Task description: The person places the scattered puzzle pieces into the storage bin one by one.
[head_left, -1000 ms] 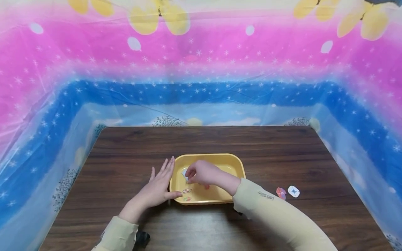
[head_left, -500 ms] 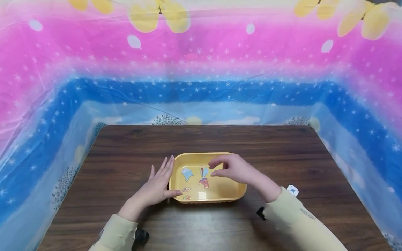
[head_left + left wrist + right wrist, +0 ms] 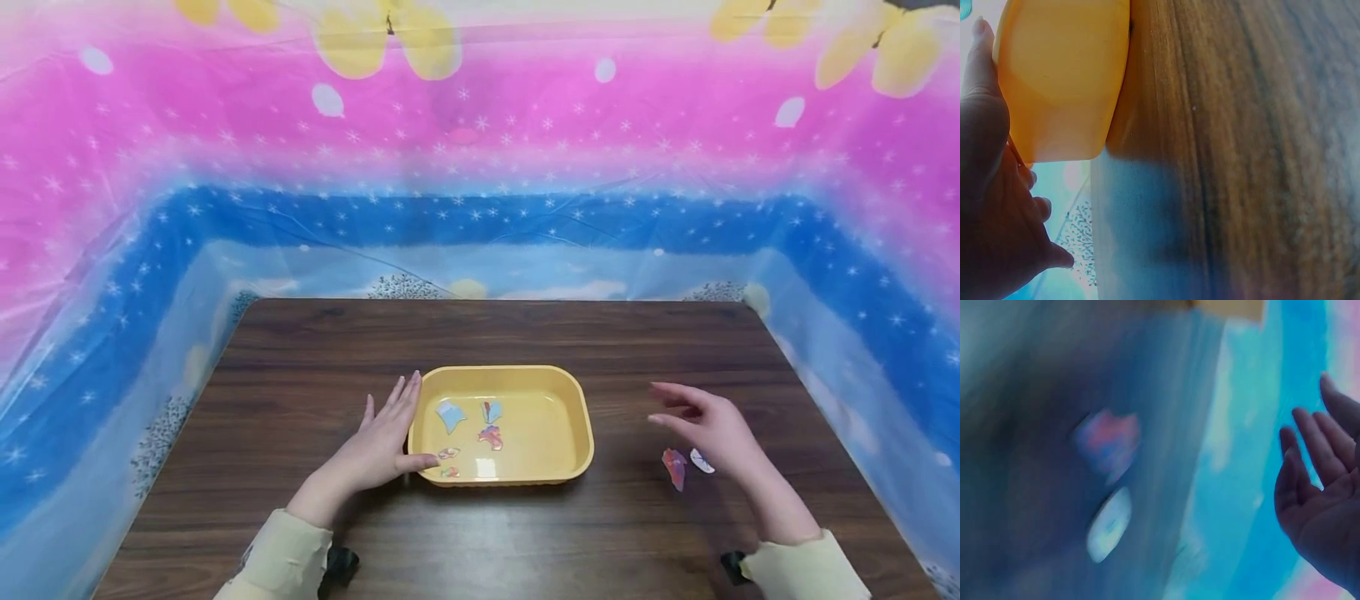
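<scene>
A yellow plastic tray [image 3: 540, 479] sits in the middle of the table. My left hand [image 3: 378, 442] rests against its left end, fingers straight along the outer wall and thumb over the near rim. In the tray lie a light blue sticker-like piece [image 3: 451, 417], a blue and red piece [image 3: 491, 412], an orange-red piece [image 3: 491, 437] and two small pieces near the thumb. My right hand [image 3: 716, 425] hovers right of the tray, holding nothing, fingers loosely extended. Below it on the table lie a red-purple piece [image 3: 674, 469] and a white piece with a blue star pattern [image 3: 702, 461], partly covered by the hand.
The dark wood-grain table [image 3: 337, 333] runs back to a hanging cloth [image 3: 480, 221] in pink and blue, which surrounds it on three sides. A black strap shows at each wrist. The right wrist view is blurred.
My right hand lets go of the light blue piece inside the tray, rises out and travels right, over the two pieces on the table. My left hand stays at the tray.
</scene>
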Demonstrator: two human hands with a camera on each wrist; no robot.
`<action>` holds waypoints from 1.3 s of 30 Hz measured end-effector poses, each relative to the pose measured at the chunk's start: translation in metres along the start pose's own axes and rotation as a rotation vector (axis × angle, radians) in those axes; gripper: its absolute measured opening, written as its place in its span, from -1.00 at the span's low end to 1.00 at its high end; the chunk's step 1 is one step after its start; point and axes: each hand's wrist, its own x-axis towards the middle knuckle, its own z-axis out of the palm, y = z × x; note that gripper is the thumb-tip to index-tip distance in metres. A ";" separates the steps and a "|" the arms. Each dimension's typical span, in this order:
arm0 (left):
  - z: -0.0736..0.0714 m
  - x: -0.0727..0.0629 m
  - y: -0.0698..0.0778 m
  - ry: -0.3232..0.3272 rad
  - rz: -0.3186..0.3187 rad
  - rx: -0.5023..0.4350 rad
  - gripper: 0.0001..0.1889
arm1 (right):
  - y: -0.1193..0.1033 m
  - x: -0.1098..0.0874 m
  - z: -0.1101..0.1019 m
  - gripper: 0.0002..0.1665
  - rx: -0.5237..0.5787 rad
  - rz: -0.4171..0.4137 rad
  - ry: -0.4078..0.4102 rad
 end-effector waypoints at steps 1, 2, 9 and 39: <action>0.000 0.000 0.000 0.001 0.000 -0.002 0.20 | 0.009 -0.006 -0.002 -0.39 -0.028 0.033 0.010; 0.001 0.000 0.001 0.001 0.000 -0.003 0.20 | 0.018 -0.012 -0.003 -0.37 -0.049 0.061 0.011; 0.000 0.000 0.002 -0.009 -0.012 -0.021 0.19 | 0.057 -0.034 0.007 -0.37 -0.203 0.106 -0.065; 0.000 0.002 -0.001 -0.009 -0.018 -0.025 0.22 | 0.050 -0.027 0.023 -0.83 -0.200 0.102 -0.078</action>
